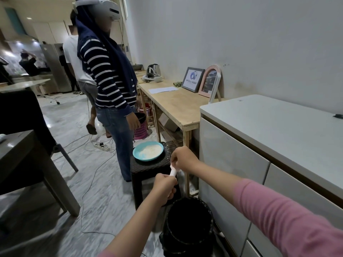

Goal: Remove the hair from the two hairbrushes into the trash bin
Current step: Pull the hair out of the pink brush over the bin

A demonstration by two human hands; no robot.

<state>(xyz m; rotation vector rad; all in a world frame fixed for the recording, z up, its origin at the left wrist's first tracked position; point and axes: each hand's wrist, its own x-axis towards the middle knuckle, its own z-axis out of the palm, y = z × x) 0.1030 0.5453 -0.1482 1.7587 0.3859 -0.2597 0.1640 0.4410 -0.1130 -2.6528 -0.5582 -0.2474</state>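
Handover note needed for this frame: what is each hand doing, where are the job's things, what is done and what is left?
Left hand: closed around the handle of a white hairbrush.
Right hand: fingers pinched at the brush's head end, apparently pulling hair; the hair itself is too small to see.
Trash bin: black, on the floor just below the hands.
Second brush: not in view.
Done: cannot tell.
Left: finish this brush, drop the hair in the bin, then do the other.

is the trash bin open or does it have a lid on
Open: the trash bin below the hands shows a dark, uncovered mouth with no lid.
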